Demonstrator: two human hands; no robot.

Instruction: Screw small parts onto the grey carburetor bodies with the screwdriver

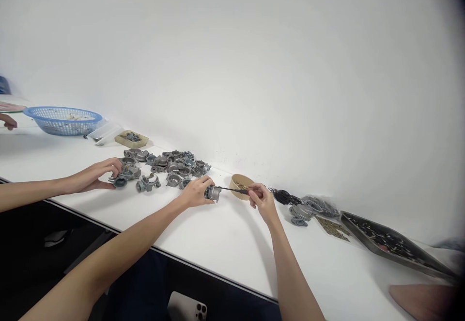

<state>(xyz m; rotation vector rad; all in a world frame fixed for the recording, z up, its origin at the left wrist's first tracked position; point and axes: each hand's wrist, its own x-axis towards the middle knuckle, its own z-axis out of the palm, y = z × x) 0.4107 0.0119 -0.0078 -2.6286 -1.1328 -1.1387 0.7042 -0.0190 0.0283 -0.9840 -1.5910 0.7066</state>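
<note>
My left hand (196, 192) grips a grey metal casting (214, 193), shaped like a carburetor body, above the white table. My right hand (262, 200) is closed around the dark handle of a screwdriver (232, 189). Its thin shaft points left and its tip meets the casting's right side; whether it sits in a screw is too small to tell. Behind the shaft stands a tan round bowl (236, 181) with small brass-coloured parts. Similar castings (174, 166) lie in a pile beyond my left hand, and a single one (148, 183) sits apart.
A co-worker's hand (100, 174) touches a casting at the left. Farther back are a blue basket (65, 128) and a yellowish tray (119, 140). To the right lie black cords (285, 196), more castings (301, 213), brass bits (332, 228) and a dark tray (395, 258).
</note>
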